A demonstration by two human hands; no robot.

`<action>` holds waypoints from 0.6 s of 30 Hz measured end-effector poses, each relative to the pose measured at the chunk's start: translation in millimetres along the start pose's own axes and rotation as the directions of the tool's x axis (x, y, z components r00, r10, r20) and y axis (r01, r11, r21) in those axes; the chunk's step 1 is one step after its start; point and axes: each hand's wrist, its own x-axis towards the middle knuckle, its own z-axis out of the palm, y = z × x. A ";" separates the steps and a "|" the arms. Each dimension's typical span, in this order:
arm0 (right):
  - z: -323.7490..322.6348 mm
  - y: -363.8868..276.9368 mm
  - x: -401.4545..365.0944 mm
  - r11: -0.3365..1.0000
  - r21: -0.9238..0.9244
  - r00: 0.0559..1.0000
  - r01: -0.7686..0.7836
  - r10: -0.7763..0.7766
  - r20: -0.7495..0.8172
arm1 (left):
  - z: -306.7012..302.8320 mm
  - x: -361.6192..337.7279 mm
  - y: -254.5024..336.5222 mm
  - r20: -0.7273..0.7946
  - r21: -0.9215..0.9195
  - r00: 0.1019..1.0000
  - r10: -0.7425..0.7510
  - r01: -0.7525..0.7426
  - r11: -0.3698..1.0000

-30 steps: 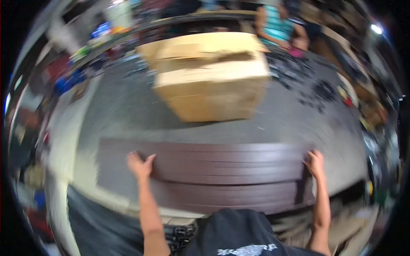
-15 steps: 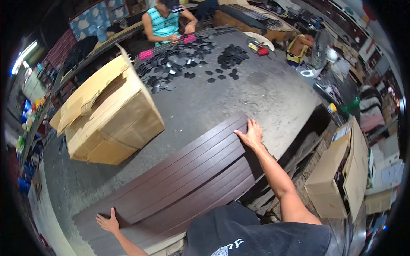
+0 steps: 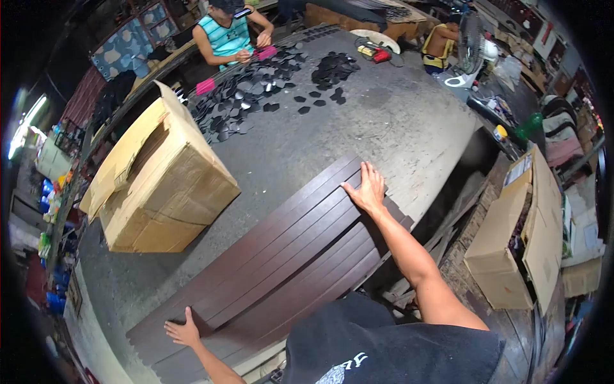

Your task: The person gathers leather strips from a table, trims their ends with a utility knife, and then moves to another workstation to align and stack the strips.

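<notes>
Where the dark strips [image 3: 281, 256] were laid: side by side on the grey table [image 3: 396, 121], slanted from lower left to upper right, with their right end close to the table's edge.
Cardboard box [image 3: 160, 185]: was set on the table just beyond the left half of the dark strips, with its top flaps partly lifted.
Left hand [image 3: 184, 333]: was pressed flat on the left end of the dark strips, fingers spread and released, with nothing clasped.
Black cut pieces [image 3: 256, 89]: were scattered over the table well beyond the dark strips, past the box.
Seated person [image 3: 224, 35]: was placed at the far side of the table, well apart from the dark strips, with both hands held together above the black pieces.
Right hand [image 3: 368, 192]: was laid open, palm down, on the right end of the dark strips, fingers spread, with nothing gripped.
Second carton [image 3: 505, 249]: was stood on the floor to the right of the dark strips, below the table's edge, with its top left open.
</notes>
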 end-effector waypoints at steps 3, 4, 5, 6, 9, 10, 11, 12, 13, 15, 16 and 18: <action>-3.3 -4.6 -2.5 1.000 -0.005 1.000 -0.023 0.023 0.021 | 0.2 -1.1 -0.4 -0.002 -0.008 1.000 0.003 -0.003 1.000; -5.2 -6.3 -2.8 1.000 -0.004 1.000 -0.024 0.024 0.020 | -0.4 -3.4 1.1 0.000 -0.012 1.000 -0.003 0.003 1.000; -5.2 -7.4 -3.3 0.999 0.003 0.999 -0.040 0.040 0.021 | -0.7 -5.7 3.2 0.002 -0.017 1.000 -0.007 0.007 1.000; -4.6 -7.8 -4.1 0.999 0.013 0.999 -0.039 0.039 0.013 | 1.4 -8.1 4.7 0.000 -0.033 1.000 -0.013 0.013 0.999; -3.9 -6.6 -4.1 0.998 0.031 0.999 -0.048 0.048 -0.004 | 3.6 -27.3 21.3 -0.007 -0.073 1.000 -0.007 0.007 0.997; -2.7 -6.6 -3.9 0.999 0.023 0.999 -0.045 0.044 0.009 | 5.4 -34.1 28.6 -0.016 -0.076 1.000 0.007 -0.008 0.997; -1.9 -5.8 -3.2 0.999 0.013 0.999 -0.041 0.041 0.022 | 9.8 -39.7 35.6 -0.023 -0.079 1.000 0.021 -0.023 0.997; -2.0 -4.6 -2.4 0.999 0.001 0.999 -0.038 0.038 0.035 | 12.5 -44.6 42.2 -0.029 -0.082 0.999 0.036 -0.039 0.996; -2.2 -3.8 -2.8 0.999 0.010 0.998 -0.040 0.040 0.051 | 12.5 -49.1 47.8 -0.041 -0.114 0.999 0.028 -0.032 0.993; -4.3 -5.0 -0.8 0.998 0.024 0.996 -0.051 0.049 0.077 | 14.0 -48.9 47.6 -0.036 -0.127 0.999 0.018 -0.023 0.992; -2.4 -2.8 1.7 0.995 0.083 0.997 -0.058 0.053 0.059 | 14.5 -48.8 49.9 -0.033 -0.133 0.999 0.019 -0.024 0.991; -1.5 4.9 4.1 0.979 0.187 0.997 -0.078 0.075 0.027 | 7.4 -60.0 58.5 -0.041 -0.140 0.999 0.015 -0.020 0.990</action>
